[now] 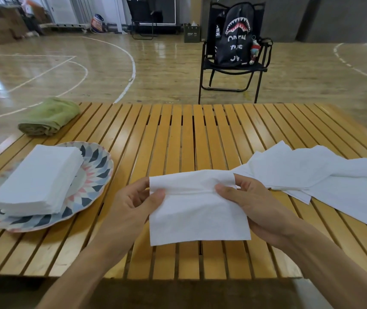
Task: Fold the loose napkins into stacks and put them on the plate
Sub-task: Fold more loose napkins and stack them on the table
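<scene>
A white napkin hangs above the slatted wooden table, its top part bent over along a crease. My left hand pinches its upper left corner and my right hand pinches its upper right corner. To the left lies a patterned plate bearing a neat stack of folded napkins. Several loose napkins lie spread out on the table at the right.
A rolled green towel lies at the table's far left corner. Beyond the table stands a black folding chair with a black backpack on it, on a wooden gym floor.
</scene>
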